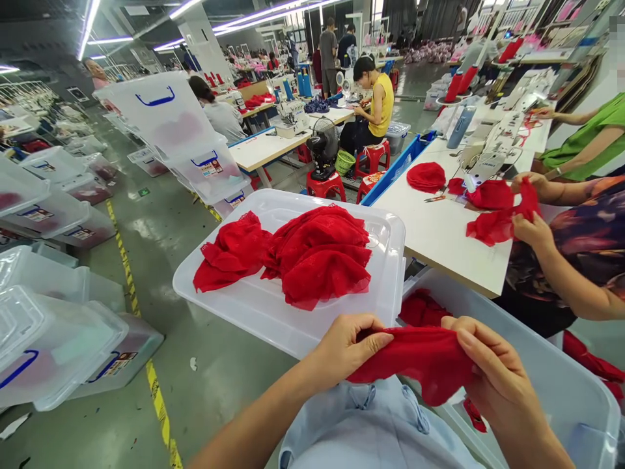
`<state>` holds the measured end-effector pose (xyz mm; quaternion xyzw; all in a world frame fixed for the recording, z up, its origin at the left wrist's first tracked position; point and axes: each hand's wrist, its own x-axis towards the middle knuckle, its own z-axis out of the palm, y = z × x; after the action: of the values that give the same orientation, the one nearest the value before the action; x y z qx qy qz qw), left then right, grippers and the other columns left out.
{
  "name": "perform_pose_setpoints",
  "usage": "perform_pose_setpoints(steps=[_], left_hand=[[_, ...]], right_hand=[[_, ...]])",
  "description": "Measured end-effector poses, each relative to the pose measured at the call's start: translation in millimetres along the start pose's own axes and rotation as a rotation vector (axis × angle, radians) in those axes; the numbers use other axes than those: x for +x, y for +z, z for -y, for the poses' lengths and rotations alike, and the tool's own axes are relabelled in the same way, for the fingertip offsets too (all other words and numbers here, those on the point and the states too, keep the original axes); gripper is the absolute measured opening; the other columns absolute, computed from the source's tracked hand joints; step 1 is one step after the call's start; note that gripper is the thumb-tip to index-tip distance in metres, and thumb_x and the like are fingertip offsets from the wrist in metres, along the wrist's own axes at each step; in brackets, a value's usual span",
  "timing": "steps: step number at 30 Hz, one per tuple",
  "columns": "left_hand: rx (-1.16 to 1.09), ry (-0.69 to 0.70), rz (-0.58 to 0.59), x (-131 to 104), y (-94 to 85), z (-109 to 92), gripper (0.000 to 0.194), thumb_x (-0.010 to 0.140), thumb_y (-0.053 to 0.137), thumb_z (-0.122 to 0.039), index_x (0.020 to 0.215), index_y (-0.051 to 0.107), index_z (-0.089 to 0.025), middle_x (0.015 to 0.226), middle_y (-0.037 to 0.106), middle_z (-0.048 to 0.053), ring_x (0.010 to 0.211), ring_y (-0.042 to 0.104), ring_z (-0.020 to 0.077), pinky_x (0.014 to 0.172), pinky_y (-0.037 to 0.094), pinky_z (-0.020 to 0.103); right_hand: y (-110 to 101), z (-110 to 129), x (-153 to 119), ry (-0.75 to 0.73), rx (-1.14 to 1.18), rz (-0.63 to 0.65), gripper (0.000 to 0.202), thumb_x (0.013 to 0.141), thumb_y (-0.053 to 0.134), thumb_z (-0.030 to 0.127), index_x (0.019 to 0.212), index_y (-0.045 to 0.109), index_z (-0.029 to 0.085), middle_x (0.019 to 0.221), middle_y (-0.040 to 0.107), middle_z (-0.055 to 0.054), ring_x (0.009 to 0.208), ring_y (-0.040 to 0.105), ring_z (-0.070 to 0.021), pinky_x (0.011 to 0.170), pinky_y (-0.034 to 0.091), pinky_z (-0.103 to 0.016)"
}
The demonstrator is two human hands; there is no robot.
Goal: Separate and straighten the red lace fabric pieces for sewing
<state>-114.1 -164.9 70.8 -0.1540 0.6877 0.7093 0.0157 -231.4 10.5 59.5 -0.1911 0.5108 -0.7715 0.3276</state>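
Note:
A piece of thin red fabric (415, 355) is stretched between my two hands, close in front of my body. My left hand (349, 348) pinches its left end between thumb and fingers. At the other end my right hand (493, 361) grips the upper edge, and the lower part hangs down loosely. Just beyond lies a translucent white plastic lid (229, 312) bearing a small red fabric bundle (234, 251) and a larger red fabric pile (322, 254). Below my right hand stands an open plastic bin (551, 384) with more red cloth (424, 307) in it.
On the right, a co-worker's hands (532, 215) hold red cloth at a white sewing table (439, 228) with a sewing machine (493, 153). Stacked plastic boxes (166, 130) stand at the left. A fan (323, 146) sits on a red stool (326, 187).

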Motion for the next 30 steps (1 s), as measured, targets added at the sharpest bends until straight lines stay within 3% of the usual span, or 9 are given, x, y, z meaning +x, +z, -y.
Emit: perform_pose_setpoints(steps=[5, 10, 12, 14, 17, 20, 25, 29, 30], left_hand=[[0.045, 0.191, -0.135, 0.7, 1.0, -3.7, 0.042, 0.087, 0.052, -0.046, 0.058, 0.044, -0.017, 0.061, 0.038, -0.003, 0.060, 0.034, 0.0098, 0.057, 0.028, 0.025], [-0.183, 0.156, -0.215, 1.2, -1.5, 3.1, 0.047, 0.083, 0.058, -0.052, 0.056, 0.043, -0.017, 0.058, 0.032, -0.004, 0.056, 0.028, 0.0085, 0.054, 0.025, 0.025], [-0.159, 0.150, -0.172, 1.2, -4.5, 2.8, 0.047, 0.082, 0.058, -0.053, 0.056, 0.044, -0.017, 0.058, 0.034, -0.004, 0.057, 0.029, 0.0086, 0.054, 0.025, 0.025], [-0.033, 0.165, -0.058, 2.2, -6.7, -0.8, 0.044, 0.085, 0.056, -0.051, 0.059, 0.049, -0.016, 0.060, 0.040, -0.003, 0.058, 0.035, 0.0094, 0.055, 0.028, 0.024], [0.179, 0.228, 0.117, 5.0, -6.7, -9.1, 0.033, 0.089, 0.055, -0.038, 0.065, 0.056, -0.016, 0.065, 0.049, -0.002, 0.064, 0.044, 0.0103, 0.062, 0.034, 0.023], [0.343, 0.306, 0.180, 7.1, -4.8, -16.0, 0.026, 0.092, 0.053, -0.030, 0.071, 0.061, -0.016, 0.071, 0.053, -0.002, 0.068, 0.048, 0.0102, 0.066, 0.036, 0.021], [0.579, 0.351, 0.151, 6.4, -4.1, -19.9, 0.028, 0.093, 0.050, -0.032, 0.076, 0.064, -0.016, 0.070, 0.053, -0.002, 0.066, 0.048, 0.0106, 0.064, 0.035, 0.021], [0.642, 0.351, 0.116, 5.0, -4.2, -20.6, 0.028, 0.094, 0.049, -0.032, 0.078, 0.066, -0.017, 0.072, 0.057, -0.001, 0.067, 0.050, 0.0112, 0.064, 0.036, 0.021], [0.637, 0.348, 0.111, 4.7, -4.8, -21.1, 0.028, 0.094, 0.049, -0.032, 0.079, 0.067, -0.017, 0.073, 0.058, -0.001, 0.068, 0.051, 0.0115, 0.064, 0.036, 0.022]], right_hand=[[-1.8, 3.1, 2.6, -0.020, 0.043, -0.084, 0.029, 0.083, 0.064, 0.034, 0.061, 0.055, 0.018, 0.061, 0.042, 0.001, 0.052, 0.037, -0.0107, 0.045, 0.034, -0.021], [-5.7, 2.5, -1.1, -0.023, 0.066, -0.169, 0.031, 0.080, 0.066, 0.036, 0.059, 0.052, 0.019, 0.060, 0.040, 0.001, 0.047, 0.033, -0.0094, 0.039, 0.032, -0.020], [-11.7, 1.5, -1.7, -0.038, -0.031, -0.063, 0.033, 0.084, 0.062, 0.038, 0.059, 0.051, 0.019, 0.058, 0.040, 0.002, 0.047, 0.033, -0.0105, 0.040, 0.033, -0.021], [-16.6, 1.8, 0.6, -0.041, -0.256, 0.139, 0.033, 0.089, 0.056, 0.038, 0.062, 0.055, 0.020, 0.058, 0.044, 0.001, 0.050, 0.040, -0.0127, 0.044, 0.037, -0.023], [-15.5, 4.4, 8.5, -0.183, -0.661, 0.333, 0.020, 0.093, 0.053, 0.039, 0.091, 0.064, 0.023, 0.085, 0.063, -0.005, 0.078, 0.059, -0.0199, 0.065, 0.049, -0.028], [-5.4, 7.3, 16.0, -0.420, -0.894, 0.357, 0.025, 0.093, 0.052, 0.048, 0.103, 0.062, 0.027, 0.108, 0.063, -0.007, 0.103, 0.057, -0.0250, 0.084, 0.048, -0.035], [8.6, 12.9, 16.0, -0.673, -1.144, 0.320, 0.050, 0.085, 0.046, 0.069, 0.095, 0.063, 0.023, 0.106, 0.062, -0.011, 0.098, 0.054, -0.0286, 0.083, 0.043, -0.041], [12.9, 10.0, 11.2, -0.594, -1.107, 0.413, 0.015, 0.094, 0.055, 0.032, 0.084, 0.057, 0.021, 0.078, 0.059, -0.004, 0.068, 0.054, -0.0163, 0.061, 0.042, -0.028], [13.8, 7.8, 10.6, -0.549, -1.065, 0.436, 0.015, 0.095, 0.052, 0.025, 0.081, 0.055, 0.021, 0.072, 0.056, -0.001, 0.061, 0.051, -0.0137, 0.055, 0.040, -0.025]])
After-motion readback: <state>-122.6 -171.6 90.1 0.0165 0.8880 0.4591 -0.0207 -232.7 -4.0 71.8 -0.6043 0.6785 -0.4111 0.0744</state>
